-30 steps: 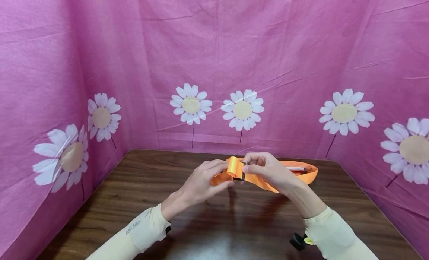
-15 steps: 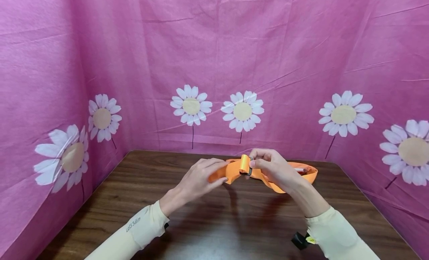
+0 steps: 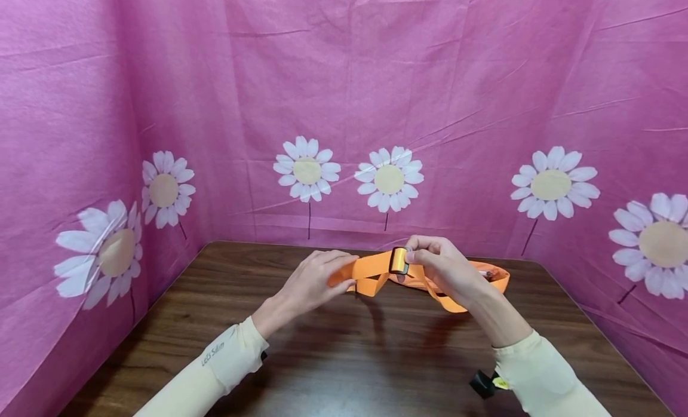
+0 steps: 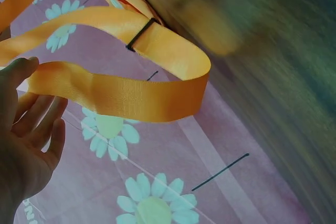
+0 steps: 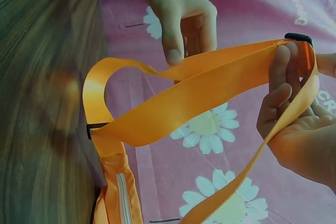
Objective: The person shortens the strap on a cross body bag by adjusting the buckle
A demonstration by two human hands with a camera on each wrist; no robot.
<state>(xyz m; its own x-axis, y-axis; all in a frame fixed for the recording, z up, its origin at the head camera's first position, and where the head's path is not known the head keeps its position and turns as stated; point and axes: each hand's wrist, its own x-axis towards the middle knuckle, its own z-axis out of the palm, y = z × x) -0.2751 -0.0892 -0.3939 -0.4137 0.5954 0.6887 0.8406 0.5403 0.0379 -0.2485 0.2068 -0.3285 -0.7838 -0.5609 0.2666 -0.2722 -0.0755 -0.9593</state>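
Left hand pinches the orange strap between thumb and fingers, while the right hand pinches the black buckle threaded on it. That strap stretches between the two, raised over the far side of the wooden surface, more of it looping beneath. A second black slider sits near the orange pouch, whose pale zip shows. Pink cloth printed with daisies hangs behind.

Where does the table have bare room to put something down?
Bare tabletop lies between the left sleeve and right sleeve, in front of the orange strap; more lies outside each sleeve, toward the pink cloth. Crowded: the far middle, with strap, pouch, left hand and right hand.
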